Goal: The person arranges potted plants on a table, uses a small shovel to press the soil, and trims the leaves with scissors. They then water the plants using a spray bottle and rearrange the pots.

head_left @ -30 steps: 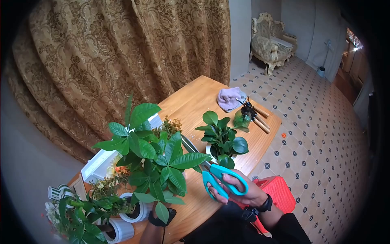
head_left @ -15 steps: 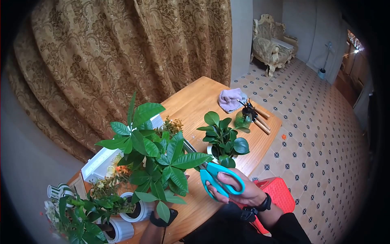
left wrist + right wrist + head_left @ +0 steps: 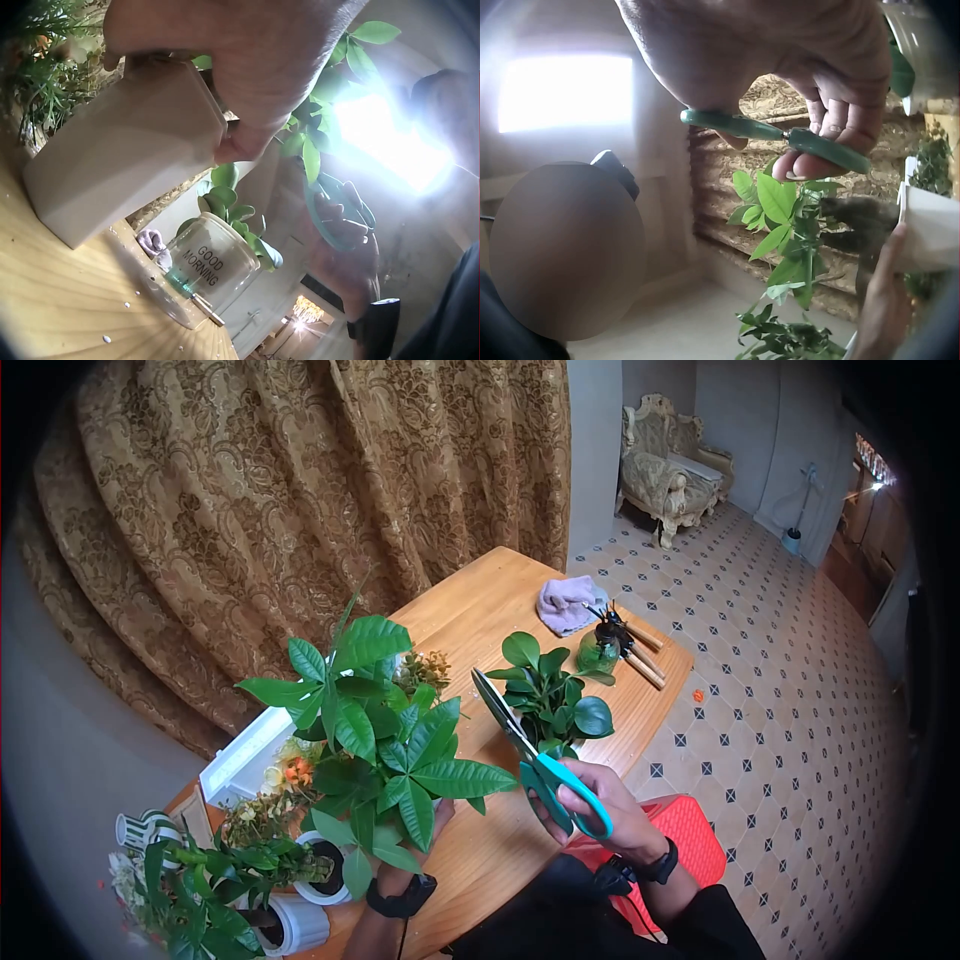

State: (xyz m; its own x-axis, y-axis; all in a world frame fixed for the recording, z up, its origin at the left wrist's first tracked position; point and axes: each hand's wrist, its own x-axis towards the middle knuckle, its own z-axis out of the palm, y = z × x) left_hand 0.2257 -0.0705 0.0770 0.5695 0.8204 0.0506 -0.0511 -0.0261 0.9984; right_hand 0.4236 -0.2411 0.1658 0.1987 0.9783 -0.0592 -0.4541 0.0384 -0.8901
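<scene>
A pale, square-sided pot (image 3: 127, 150) with a broad-leafed plant (image 3: 365, 730) stands at the table's near side. My left hand (image 3: 262, 67) grips this pot at its rim, mostly hidden under leaves in the head view. In my right hand (image 3: 615, 810) is a pair of scissors (image 3: 510, 722) with teal handles, fingers and thumb through the loops. Their long blades point up and away, close together, just right of the leaves. Behind the blades a smaller round-leafed plant (image 3: 555, 700) grows in a "GOOD MORNING" pot (image 3: 206, 259).
Farther along the wooden table (image 3: 465, 595) lie a lilac cloth (image 3: 567, 603) and wooden-handled tools (image 3: 640, 660) beside a green jar (image 3: 597, 655). More potted plants (image 3: 290, 925), flowers and a white tray (image 3: 245, 760) crowd the left. A red stool (image 3: 685, 840) stands at the right.
The scissors have swung out from behind the leaves to the right, their blades turned more upright. The broad-leafed plant has turned slightly, and more of my left forearm shows.
</scene>
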